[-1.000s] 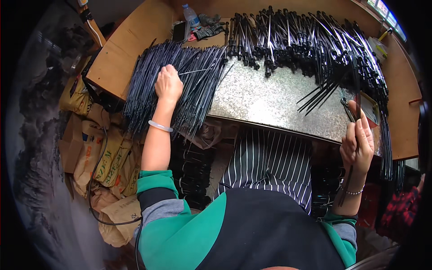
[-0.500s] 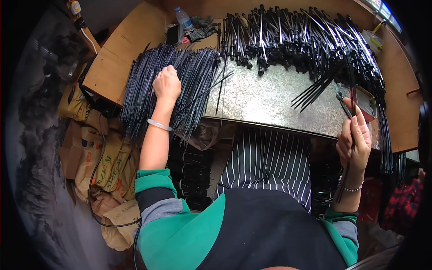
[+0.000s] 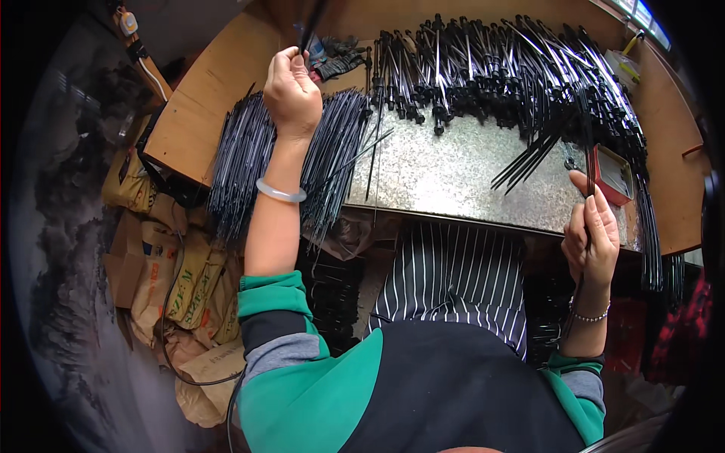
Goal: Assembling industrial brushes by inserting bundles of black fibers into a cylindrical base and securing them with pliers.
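Observation:
Raised over the far end of a pile of thin black strips (image 3: 242, 162), my left hand (image 3: 293, 98) is closed on a few long black strips (image 3: 313, 26). Their upper part is blurred and runs out of the top of the picture. At the right front of the metal tabletop (image 3: 434, 170), my right hand (image 3: 594, 234) pinches several long black strips (image 3: 590, 166) upright; their lower ends hang past the wrist. By its thumb lies a small dark tool end (image 3: 569, 164), mostly hidden. Close beside this hand is a red open box (image 3: 615, 192).
Black rods with thicker ends (image 3: 468, 72) are heaped along the back of the table. Several loose strips (image 3: 529, 158) stick out over the metal. Dark gloves (image 3: 340, 60) lie at the back left. Wooden side panels (image 3: 208, 94) enclose the table; bags (image 3: 189, 291) stand below left.
My left hand has lifted off the pile, moving away from me and slightly right, and strips now rise from its grip. My right hand has barely moved.

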Available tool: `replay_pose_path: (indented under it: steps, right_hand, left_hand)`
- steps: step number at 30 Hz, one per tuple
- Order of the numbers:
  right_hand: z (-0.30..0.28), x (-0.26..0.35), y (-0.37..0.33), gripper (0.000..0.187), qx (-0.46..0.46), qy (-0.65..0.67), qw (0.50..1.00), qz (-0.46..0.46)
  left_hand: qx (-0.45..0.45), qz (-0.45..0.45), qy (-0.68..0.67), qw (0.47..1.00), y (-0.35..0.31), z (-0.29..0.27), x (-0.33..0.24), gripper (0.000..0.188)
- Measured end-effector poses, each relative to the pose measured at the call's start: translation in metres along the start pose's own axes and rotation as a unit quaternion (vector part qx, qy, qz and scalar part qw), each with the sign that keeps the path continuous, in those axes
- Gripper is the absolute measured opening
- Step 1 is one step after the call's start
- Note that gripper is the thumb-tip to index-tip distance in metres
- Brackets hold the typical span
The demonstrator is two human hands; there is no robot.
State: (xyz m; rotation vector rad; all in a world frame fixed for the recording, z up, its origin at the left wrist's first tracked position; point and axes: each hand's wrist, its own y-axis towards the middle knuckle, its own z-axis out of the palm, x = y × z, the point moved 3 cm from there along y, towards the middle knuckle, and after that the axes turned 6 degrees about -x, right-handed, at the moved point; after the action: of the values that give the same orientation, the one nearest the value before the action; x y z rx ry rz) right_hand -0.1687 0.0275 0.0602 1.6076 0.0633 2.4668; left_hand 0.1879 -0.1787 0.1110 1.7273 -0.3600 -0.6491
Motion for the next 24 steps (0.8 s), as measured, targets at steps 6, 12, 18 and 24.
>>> replay_pose_path:
  steps: [6,12,18,24]
  right_hand:
    - [-0.008,-0.004,0.006,0.035,-0.045,-0.062,0.996,-0.046]
    - [0.002,-0.016,0.026,0.033,-0.012,-0.094,0.992,-0.083]
    - [0.027,-0.024,0.012,0.035,0.086,0.144,0.983,0.080]
    - [0.038,-0.024,0.004,0.028,0.059,0.118,0.986,0.099]
  left_hand:
    - [0.180,-0.284,-0.491,0.803,-0.016,-0.001,-0.101,0.022]
    - [0.311,-0.400,-0.597,0.622,-0.085,0.005,-0.175,0.023]
    - [0.286,-0.405,-0.608,0.620,-0.127,0.034,-0.186,0.024]
    - [0.275,-0.432,-0.610,0.604,-0.146,0.043,-0.195,0.022]
